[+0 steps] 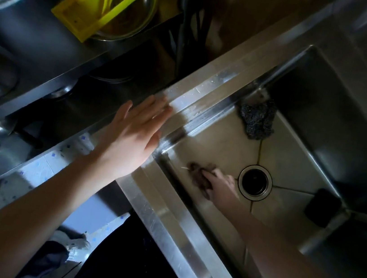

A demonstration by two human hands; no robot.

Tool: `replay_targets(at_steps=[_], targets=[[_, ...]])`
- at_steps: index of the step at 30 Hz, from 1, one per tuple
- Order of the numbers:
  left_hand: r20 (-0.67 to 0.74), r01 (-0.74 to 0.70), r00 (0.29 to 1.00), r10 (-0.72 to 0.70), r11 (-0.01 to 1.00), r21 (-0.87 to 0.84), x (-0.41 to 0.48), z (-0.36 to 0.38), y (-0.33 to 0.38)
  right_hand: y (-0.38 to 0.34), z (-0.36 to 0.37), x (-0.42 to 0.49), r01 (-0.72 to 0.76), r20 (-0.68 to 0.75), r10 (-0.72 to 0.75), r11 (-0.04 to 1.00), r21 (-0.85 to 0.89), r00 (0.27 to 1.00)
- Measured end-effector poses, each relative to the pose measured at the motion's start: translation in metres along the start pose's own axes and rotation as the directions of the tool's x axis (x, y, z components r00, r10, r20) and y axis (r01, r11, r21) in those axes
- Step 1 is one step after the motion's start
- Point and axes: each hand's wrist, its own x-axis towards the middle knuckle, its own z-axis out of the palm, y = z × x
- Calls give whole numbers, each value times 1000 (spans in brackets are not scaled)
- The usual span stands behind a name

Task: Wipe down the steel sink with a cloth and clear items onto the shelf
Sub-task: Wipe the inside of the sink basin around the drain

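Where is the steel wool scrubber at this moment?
In the head view, the steel wool scrubber lies on the sink floor by the far wall, beyond the drain.

The right hand (220, 186) is down in the steel sink (188, 229), pressing a dark brownish cloth (199, 175) flat on the basin floor just beside the round drain (255, 181). The left hand (131, 136) lies open, fingers spread and flat, on the sink's rim near the corner. A dark steel-wool scourer (257, 119) sits at the basin's far corner, and a black block (321, 210) rests on the floor past the drain. On the dark shelf (38, 40) beside the sink, a yellow plastic tray (105, 0) leans over a glass bowl (141, 15).
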Motion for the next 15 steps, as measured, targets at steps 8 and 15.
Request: replay_targets(at_steps=[8, 15], targets=[[4, -98, 995, 98, 994, -37, -20, -4, 25, 16, 10, -46, -358, -10, 359, 933, 29, 933], [146, -84, 986, 86, 996, -24, -44, -12, 33, 7, 12, -76, 196, 223, -128, 927, -319, 966]])
